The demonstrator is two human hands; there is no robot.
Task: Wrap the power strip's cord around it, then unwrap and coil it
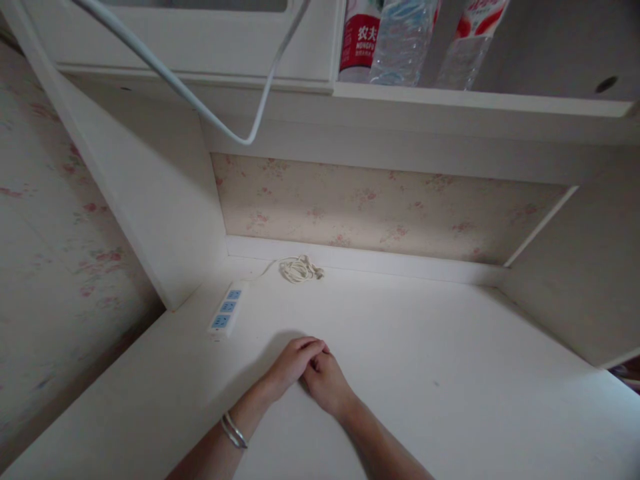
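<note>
My left hand (291,362) and my right hand (327,383) rest clasped on the white desktop (400,347). The fingers of the left hand are closed over those of the right, which are curled and partly hidden. No object shows in either hand. Two silver bangles (233,430) circle my left wrist. Beyond the left hand lies a white power strip (228,309) with blue socket faces. Its coiled cream cord (299,269) lies near the back edge.
Overhead, a shelf (475,97) holds several plastic bottles, among them a red-labelled bottle (359,40) and a clear bottle (405,43). A bent white cable or tube (220,123) hangs before the cabinet. Side panels (145,173) flank the desk, with flowered wallpaper (370,203) behind.
</note>
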